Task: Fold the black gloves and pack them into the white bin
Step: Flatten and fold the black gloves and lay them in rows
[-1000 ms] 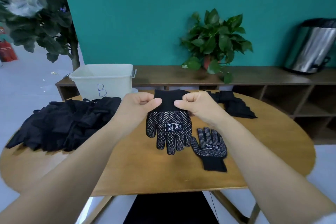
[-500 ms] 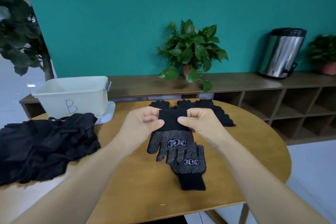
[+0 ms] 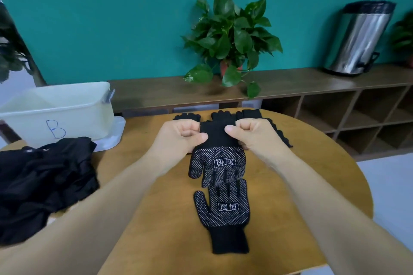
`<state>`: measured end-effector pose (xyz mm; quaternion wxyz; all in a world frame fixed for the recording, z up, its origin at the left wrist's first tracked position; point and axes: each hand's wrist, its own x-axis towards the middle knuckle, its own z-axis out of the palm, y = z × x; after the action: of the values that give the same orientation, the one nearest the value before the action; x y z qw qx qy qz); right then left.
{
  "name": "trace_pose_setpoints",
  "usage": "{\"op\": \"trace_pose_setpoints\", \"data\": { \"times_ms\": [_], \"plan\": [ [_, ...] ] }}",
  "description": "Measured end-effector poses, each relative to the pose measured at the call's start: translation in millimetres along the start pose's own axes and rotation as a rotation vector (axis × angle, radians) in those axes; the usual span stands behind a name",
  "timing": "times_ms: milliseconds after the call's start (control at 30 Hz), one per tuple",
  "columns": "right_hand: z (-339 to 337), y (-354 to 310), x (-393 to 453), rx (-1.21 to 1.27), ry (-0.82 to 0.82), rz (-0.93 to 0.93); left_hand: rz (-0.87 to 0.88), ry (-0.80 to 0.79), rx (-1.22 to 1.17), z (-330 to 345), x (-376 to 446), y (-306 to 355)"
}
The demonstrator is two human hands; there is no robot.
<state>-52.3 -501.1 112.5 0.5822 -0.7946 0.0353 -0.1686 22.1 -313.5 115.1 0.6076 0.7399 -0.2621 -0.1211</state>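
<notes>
At frame centre the left hand and right hand each pinch a side of the cuff of the held glove, thumb against curled fingers, so it hangs dotted side toward the camera, fingers pointing down the frame. Its fingertips overlap those of the second glove, which lies flat on the round table below, likely to line the pair up for folding. The white bin waits at the left edge, above a pile of black gloves. Compared with half a second ago, the held glove sits farther up the frame, overlapping the flat one less
</notes>
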Motion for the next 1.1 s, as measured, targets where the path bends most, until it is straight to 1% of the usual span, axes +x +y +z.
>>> {"op": "trace_pose_setpoints", "data": {
  "times_ms": [200,400,533,667,900,1100],
  "plan": [
    [-9.1,12.4,45.9,-0.016,0.057,0.031,0.016,0.070,0.065,6.8,51.3,2.2],
    [-11.1,24.5,65.3,-0.023,0.092,0.047,0.007,0.068,0.069,10.7,76.6,-9.2],
    [-5.7,42.7,58.3,-0.058,0.068,0.082,-0.051,-0.008,0.066,12.9,69.3,-28.1],
    [-0.6,55.0,46.3,-0.067,0.046,0.118,-0.073,-0.008,0.055,16.5,58.7,-39.5],
    [-3.4,46.1,29.4,-0.078,0.043,0.082,-0.023,-0.030,0.077,18.0,42.1,-34.3],
    [-0.2,45.1,-4.1,-0.031,0.028,0.079,0.002,-0.050,0.109,20.0,12.6,-40.3]
  ]
}}
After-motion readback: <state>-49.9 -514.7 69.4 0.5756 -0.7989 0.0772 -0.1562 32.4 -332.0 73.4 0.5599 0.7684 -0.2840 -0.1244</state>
